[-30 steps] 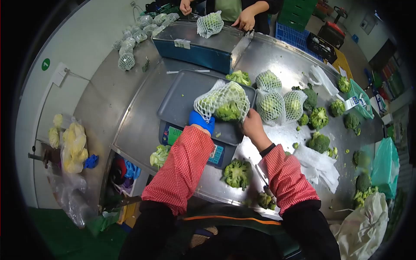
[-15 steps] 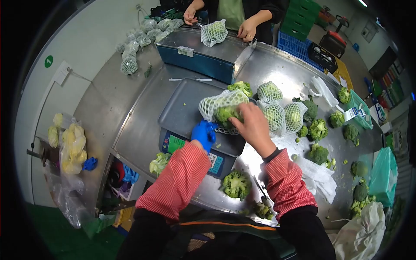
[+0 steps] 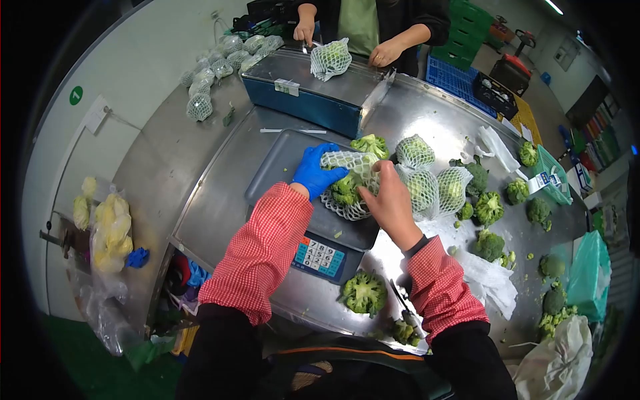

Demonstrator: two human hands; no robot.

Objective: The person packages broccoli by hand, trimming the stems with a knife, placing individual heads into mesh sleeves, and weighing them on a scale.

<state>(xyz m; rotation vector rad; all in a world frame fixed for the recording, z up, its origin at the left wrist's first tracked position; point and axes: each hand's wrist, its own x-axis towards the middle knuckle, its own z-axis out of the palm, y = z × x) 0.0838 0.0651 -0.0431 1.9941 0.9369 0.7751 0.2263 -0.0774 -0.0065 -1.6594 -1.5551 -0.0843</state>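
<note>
A broccoli head [image 3: 345,190] lies partly inside a white foam net [image 3: 348,160] over the dark weighing tray [image 3: 275,167] of the scale. My left hand [image 3: 315,173], in a blue glove, grips the net and broccoli from the left. My bare right hand [image 3: 392,205] pinches the net's right side, thumb and fingers closed on it. Just behind the net sits a bare broccoli piece [image 3: 371,145]. The scale's keypad [image 3: 320,257] shows in front of the tray; my left sleeve hides its display.
Netted broccoli heads [image 3: 420,190] and several loose ones [image 3: 490,208] lie to the right. A knife [image 3: 403,297] and cut broccoli [image 3: 365,293] are near the front edge. Across the table, a co-worker's hands are by a netted head [image 3: 331,60] on a metal box [image 3: 303,100].
My left hand has moved up and forward from the tray's front edge to the net's left side. My right hand has shifted slightly down. The co-worker's hands have moved a little.
</note>
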